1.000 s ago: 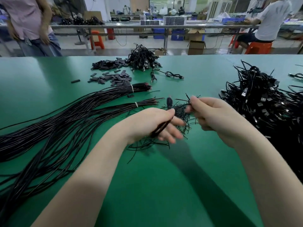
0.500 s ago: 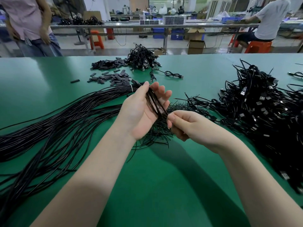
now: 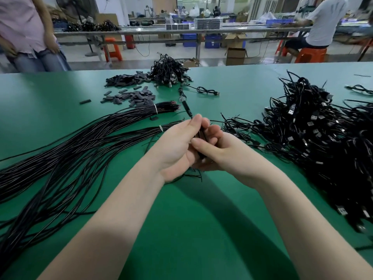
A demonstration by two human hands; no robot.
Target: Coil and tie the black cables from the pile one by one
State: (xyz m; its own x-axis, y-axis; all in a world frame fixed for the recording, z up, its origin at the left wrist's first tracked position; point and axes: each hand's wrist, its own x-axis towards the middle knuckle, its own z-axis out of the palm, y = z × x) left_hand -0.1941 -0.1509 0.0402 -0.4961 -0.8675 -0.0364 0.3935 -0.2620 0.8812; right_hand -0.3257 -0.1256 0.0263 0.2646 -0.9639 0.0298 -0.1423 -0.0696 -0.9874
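Hands now clasped together, cable (image 3: pixel 198 136) hidden

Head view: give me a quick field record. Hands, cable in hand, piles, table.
left hand: grips coiled black cable, fingers curled round it
right hand: pinches the same coil from the right
coiled black cable: mostly hidden between the hands; one end sticks up past the fingers
straight cable bundles: left of hands, two white bands
USB cable pile: right of hands
far cable pile: beyond the hands
green table: carries all of it
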